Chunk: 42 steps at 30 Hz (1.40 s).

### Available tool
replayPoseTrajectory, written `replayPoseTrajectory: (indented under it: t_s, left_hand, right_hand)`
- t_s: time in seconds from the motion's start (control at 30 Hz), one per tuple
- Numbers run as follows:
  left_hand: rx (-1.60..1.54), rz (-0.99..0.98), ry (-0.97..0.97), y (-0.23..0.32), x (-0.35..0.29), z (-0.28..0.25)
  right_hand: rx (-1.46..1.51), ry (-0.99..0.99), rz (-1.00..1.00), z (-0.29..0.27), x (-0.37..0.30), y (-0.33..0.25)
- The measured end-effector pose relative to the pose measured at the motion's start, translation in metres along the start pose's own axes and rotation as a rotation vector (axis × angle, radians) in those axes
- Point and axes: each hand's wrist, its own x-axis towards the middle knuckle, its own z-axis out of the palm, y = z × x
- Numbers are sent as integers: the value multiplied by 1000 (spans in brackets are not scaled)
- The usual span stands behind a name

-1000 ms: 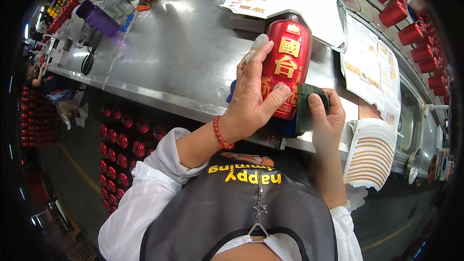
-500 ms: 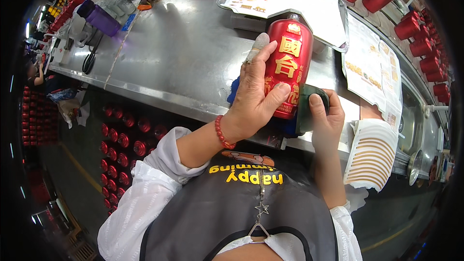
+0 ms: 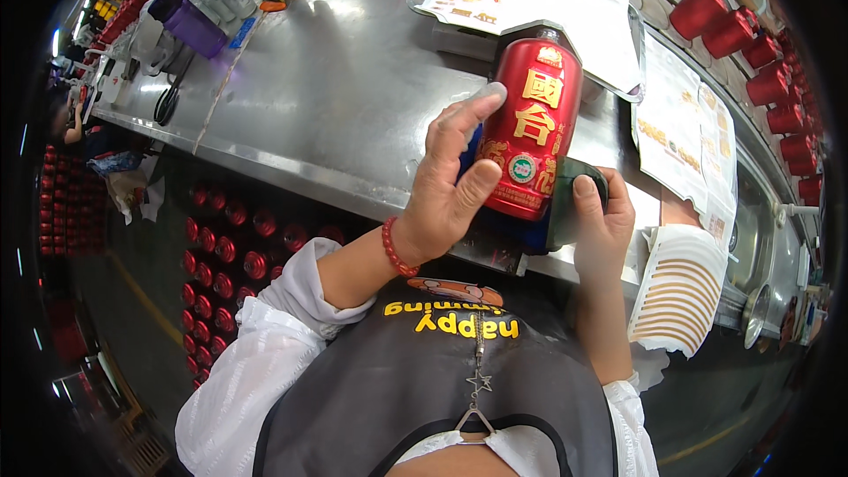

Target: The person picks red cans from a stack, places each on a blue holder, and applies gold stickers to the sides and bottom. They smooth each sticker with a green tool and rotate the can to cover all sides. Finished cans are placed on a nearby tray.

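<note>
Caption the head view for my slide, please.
Right hand grips a green tool beside a red bottle; left hand open alongside.

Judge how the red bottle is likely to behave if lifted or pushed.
The red bottle would probably feel stiff, as its smooth walls show no dents. Its glossy surface may be slippery to grip. Its rounded sides suggest it could roll if pushed sideways, though the blue material beside its base might check that.

Bottle (image 3: 535, 128) glossy, smooth; bench (image 3: 327, 97) shiny metal; green tool (image 3: 566, 216) smooth; sleeves (image 3: 252, 371) cloth.
</note>
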Motion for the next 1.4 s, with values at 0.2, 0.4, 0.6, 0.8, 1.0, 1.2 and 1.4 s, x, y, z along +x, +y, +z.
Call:
replayPoseTrajectory:
  t_s: [0.2, 0.4, 0.6, 0.8, 1.0, 1.2, 1.4]
  left_hand:
    - [-32, -85, 46, -17, -4, -16]
    - [-111, -127, 121, -8, -4, -14]
    - [-36, -130, 133, -7, -11, -21]
    - [213, -2, 129, -6, -17, -25]
    - [509, 259, 11, -3, -24, -30]
    - [289, 145, 63, -2, -3, -18]
    - [428, 193, -56, -11, -15, -23]
  right_hand:
    - [-14, -1, 12, -1, 0, 0]
    - [23, -8, 20, -2, -1, 0]
    - [-11, 8, -8, -6, -1, -3]
    - [-13, 20, -23, -3, 0, -8]
    - [-183, 90, -201, -2, -4, -5]
    - [-787, -97, -932, 15, -10, -27]
    - [-575, -97, -627, 6, -23, -31]
